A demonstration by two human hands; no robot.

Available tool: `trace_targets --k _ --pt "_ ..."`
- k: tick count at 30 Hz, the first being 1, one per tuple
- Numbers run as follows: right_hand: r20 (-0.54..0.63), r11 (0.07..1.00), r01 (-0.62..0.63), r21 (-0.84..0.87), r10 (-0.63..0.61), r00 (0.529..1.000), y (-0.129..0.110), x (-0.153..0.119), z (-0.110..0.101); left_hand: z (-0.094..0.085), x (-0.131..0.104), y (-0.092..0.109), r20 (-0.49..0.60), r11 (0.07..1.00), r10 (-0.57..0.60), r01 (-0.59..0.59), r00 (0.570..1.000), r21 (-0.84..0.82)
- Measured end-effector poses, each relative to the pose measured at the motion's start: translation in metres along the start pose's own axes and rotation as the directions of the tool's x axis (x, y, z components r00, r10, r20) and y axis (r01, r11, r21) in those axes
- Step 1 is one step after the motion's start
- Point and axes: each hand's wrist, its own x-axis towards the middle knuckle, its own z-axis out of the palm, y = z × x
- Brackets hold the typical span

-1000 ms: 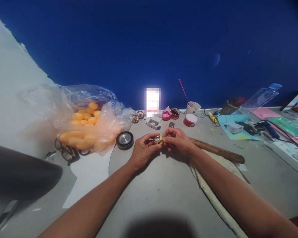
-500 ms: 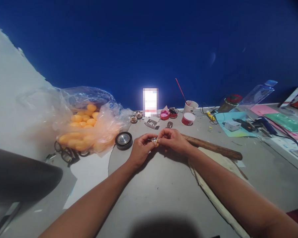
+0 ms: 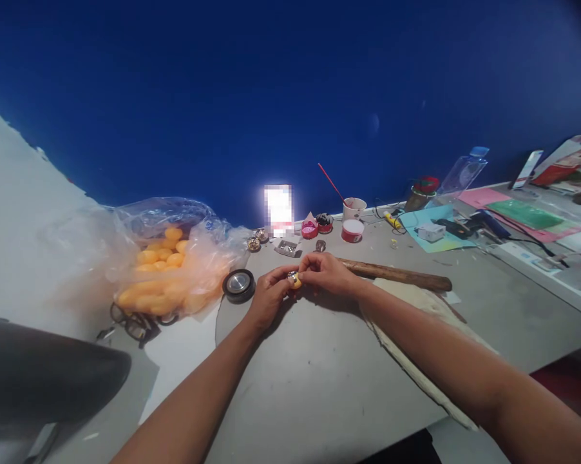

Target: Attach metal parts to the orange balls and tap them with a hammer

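Between my two hands, above the grey table [image 3: 310, 380], is a small yellow and silvery piece [image 3: 294, 279]. My left hand [image 3: 271, 293] pinches it from the left with thumb and fingers. From the right, the closed fingertips of my right hand [image 3: 322, 274] touch the same piece. To the left of my left hand lies a round black dish with a metal centre [image 3: 239, 284]. Beyond the hands are a small grey tray with metal bits [image 3: 288, 247] and two round shiny pieces [image 3: 254, 243].
A plastic bag of orange balls [image 3: 162, 258] lies at left, with glasses [image 3: 134, 324] in front. A wooden stick [image 3: 401, 274] and a pale cloth [image 3: 416, 303] lie by my right forearm. Red tubs [image 3: 352, 232], a cup [image 3: 355, 207] and a bottle [image 3: 464, 171] stand behind.
The view has shifted, so the table items appear further left. The small piece has turned between my fingers and shows more of its yellow side. Both hands still hold it.
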Motion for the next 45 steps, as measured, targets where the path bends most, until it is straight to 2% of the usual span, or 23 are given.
trace_targets --k 6,11,13,17,20,22,24,26,28,30,32,36,41,45 --pt "-0.011 1.000 0.021 -0.021 -0.021 1.000 0.000 0.000 0.003 0.003 -0.002 0.002 -0.055 0.995 0.042 -0.037 0.998 0.091" --pt "-0.014 0.999 0.019 0.032 -0.019 1.000 -0.001 0.002 0.003 0.003 -0.001 0.001 -0.015 1.000 -0.017 0.017 1.000 0.014" --pt "-0.020 0.999 0.024 0.031 -0.024 1.000 -0.002 0.001 0.003 0.001 -0.001 0.001 0.008 1.000 0.002 -0.002 1.000 0.017" --pt "-0.034 1.000 0.001 0.031 0.001 0.999 -0.004 0.001 0.003 0.001 -0.003 0.003 0.013 0.984 0.078 -0.079 0.997 0.160" --pt "-0.130 0.999 -0.018 -0.033 0.013 0.991 -0.005 0.003 -0.007 0.004 -0.006 0.005 -0.023 0.976 0.072 -0.066 0.997 0.209" --pt "-0.251 0.981 -0.035 -0.189 -0.014 0.968 -0.007 0.004 -0.021 0.007 -0.007 0.006 -0.041 0.981 0.053 -0.045 0.998 0.187" --pt "-0.296 0.879 -0.064 -0.473 -0.090 0.951 -0.008 0.004 -0.038 0.009 -0.007 0.006 -0.054 0.986 0.044 -0.035 0.998 0.166" --pt "-0.256 0.647 -0.113 -0.754 -0.131 0.958 -0.009 0.001 -0.051 0.009 -0.007 0.006 -0.054 0.987 0.044 -0.035 0.998 0.154" --pt "-0.232 0.425 -0.193 -0.885 -0.043 0.972 -0.008 -0.002 -0.058 0.009 -0.007 0.006 -0.050 0.988 0.045 -0.037 0.998 0.152" --pt "-0.226 0.323 -0.235 -0.917 0.065 0.972 -0.006 -0.003 -0.060 0.008 -0.007 0.005 -0.041 0.986 0.045 -0.037 0.998 0.160" --pt "-0.215 0.316 -0.241 -0.918 0.115 0.970 -0.004 -0.003 -0.058 0.008 -0.006 0.004 -0.036 0.990 0.035 -0.030 0.999 0.140" --pt "-0.222 0.331 -0.251 -0.910 0.123 0.967 -0.003 0.000 -0.055 0.006 -0.002 0.001 -0.075 0.998 0.034 -0.030 0.997 0.054" --pt "-0.242 0.325 -0.259 -0.909 0.092 0.966 -0.004 0.000 -0.050 0.005 -0.002 0.002 -0.095 0.973 0.108 -0.085 0.990 0.214" --pt "-0.305 0.352 -0.298 -0.887 0.038 0.952 -0.007 0.000 -0.046 0.007 -0.004 0.001 -0.111 0.983 0.071 -0.051 0.991 0.176"
